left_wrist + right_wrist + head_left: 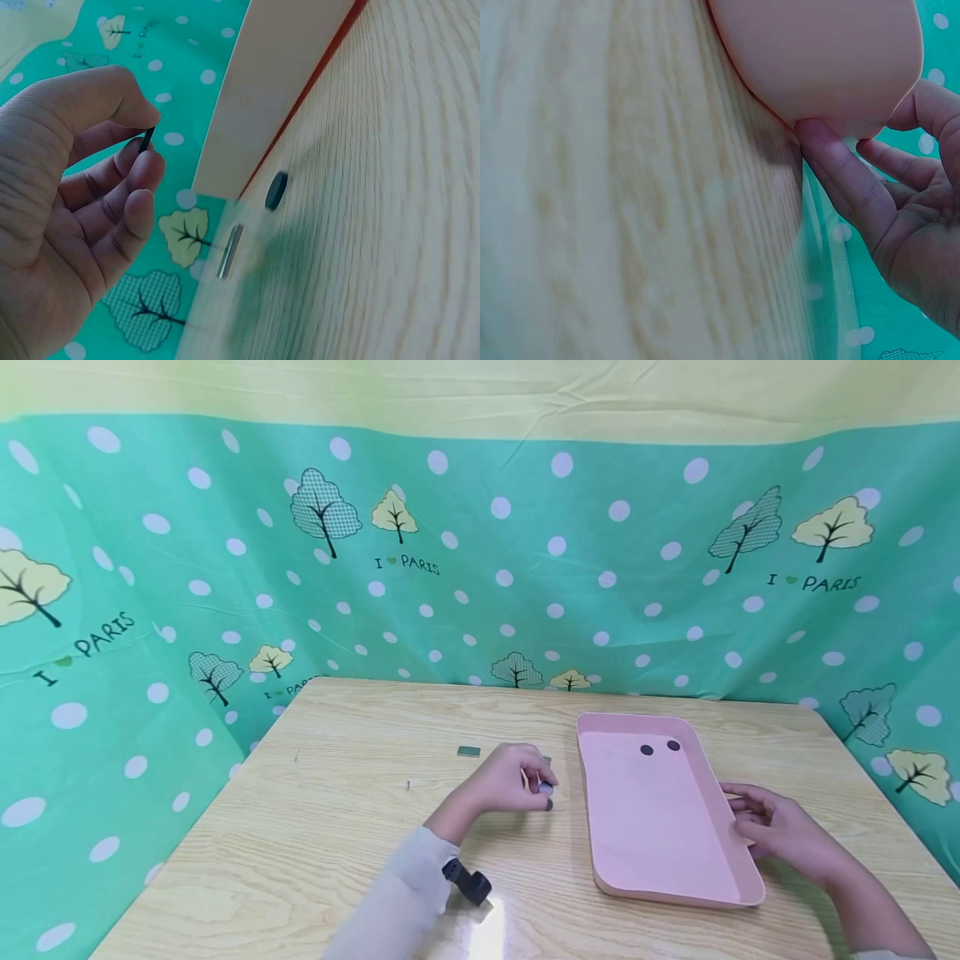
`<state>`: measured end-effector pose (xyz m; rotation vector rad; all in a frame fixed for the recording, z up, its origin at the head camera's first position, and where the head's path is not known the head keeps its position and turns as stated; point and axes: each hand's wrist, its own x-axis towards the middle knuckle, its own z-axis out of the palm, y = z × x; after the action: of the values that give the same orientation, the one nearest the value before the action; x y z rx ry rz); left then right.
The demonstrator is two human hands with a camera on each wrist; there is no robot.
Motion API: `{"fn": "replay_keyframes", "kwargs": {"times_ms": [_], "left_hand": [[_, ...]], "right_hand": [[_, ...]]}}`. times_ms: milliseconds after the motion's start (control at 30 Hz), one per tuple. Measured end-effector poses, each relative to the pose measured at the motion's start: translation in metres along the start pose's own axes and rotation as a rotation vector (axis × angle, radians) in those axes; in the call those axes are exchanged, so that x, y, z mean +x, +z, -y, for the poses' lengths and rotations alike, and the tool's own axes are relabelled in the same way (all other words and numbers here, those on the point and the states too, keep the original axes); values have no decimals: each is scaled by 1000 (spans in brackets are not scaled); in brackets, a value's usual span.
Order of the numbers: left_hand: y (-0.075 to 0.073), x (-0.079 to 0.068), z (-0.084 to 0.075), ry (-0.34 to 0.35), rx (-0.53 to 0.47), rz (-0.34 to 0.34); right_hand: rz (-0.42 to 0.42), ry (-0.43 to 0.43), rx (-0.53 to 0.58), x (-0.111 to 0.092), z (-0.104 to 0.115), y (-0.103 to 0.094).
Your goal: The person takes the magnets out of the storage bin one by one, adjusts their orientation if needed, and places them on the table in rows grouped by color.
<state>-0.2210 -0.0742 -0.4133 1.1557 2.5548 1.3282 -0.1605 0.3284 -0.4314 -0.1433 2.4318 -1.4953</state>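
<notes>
Between thumb and forefinger, my left hand (504, 781) pinches a thin dark disc (146, 139), seen edge-on in the left wrist view. A similar dark disc (276, 190) lies on the table below that hand, beside a small flat shiny-edged piece (230, 251). My right hand (787, 831) is at the outer right wall of a shallow pink tray (660, 835). In the right wrist view its thumb (829, 154) touches the tray's lower edge, with the other fingers loosely bent. Two black discs (647, 750) lie inside the tray near its far end.
A small green rectangle (468, 752) lies on the wooden table (300, 843) left of the tray. Farther left is a tiny upright piece (408, 785). A dark strap with a small device (468, 882) is on the left wrist. A green dotted cloth (465, 543) hangs behind.
</notes>
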Motion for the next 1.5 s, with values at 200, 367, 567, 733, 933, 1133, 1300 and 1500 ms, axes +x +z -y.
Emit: {"fn": "replay_keyframes", "kwargs": {"times_ms": [200, 367, 567, 733, 933, 1133, 1300, 1500], "left_hand": [[-9, -11, 6, 2, 28, -25], [-13, -19, 9, -14, 25, -23], [-14, -29, 16, -91, 16, -4], [-16, -36, 22, -154, 35, 9], [-18, -39, 28, -225, 58, 23], [-16, -38, 35, -230, 85, 48], [-17, -39, 36, -227, 114, 61], [-18, -39, 35, -233, 138, 67]], "right_hand": [[9, -4, -7, -1, -1, -1], [12, -1, -5, -1, -1, -1], [10, -5, -11, -1, 0, 0], [9, -19, -8, -1, 0, 1], [3, -11, -13, -2, -1, 1], [7, 8, -20, -2, 0, 0], [8, 14, -21, -2, 0, 0], [18, -9, 0, -2, 1, 0]]}}
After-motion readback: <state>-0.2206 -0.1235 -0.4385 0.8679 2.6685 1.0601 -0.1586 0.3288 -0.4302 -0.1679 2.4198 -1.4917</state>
